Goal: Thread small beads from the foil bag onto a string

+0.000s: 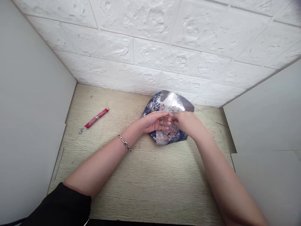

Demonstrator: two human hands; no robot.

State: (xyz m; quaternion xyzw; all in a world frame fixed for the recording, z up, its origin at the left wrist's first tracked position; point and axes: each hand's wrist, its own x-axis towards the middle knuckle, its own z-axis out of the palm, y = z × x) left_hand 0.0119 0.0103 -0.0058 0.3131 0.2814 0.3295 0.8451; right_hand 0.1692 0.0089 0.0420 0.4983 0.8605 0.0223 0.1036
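Observation:
Small multicoloured beads (172, 129) lie heaped on a bag (162, 141) with a silvery inside and a dark blue, white-patterned outside. Over its left part, my left hand (155, 123) is turned palm up, fingers stretched and slightly apart. Whether any bead lies in that palm is too small to tell. My right hand (187, 122) comes in from the right above the beads, its fingertips pinched together close to the left fingertips. What it pinches, if anything, is hidden. A chain bracelet (124, 142) circles my left wrist.
A slim red rod (97, 118) with a silver band lies on the wood-grained table (141, 188) at the left, a small shiny piece (80, 130) at its lower end. A white brick-patterned wall (150, 50) stands behind, with pale panels on both sides.

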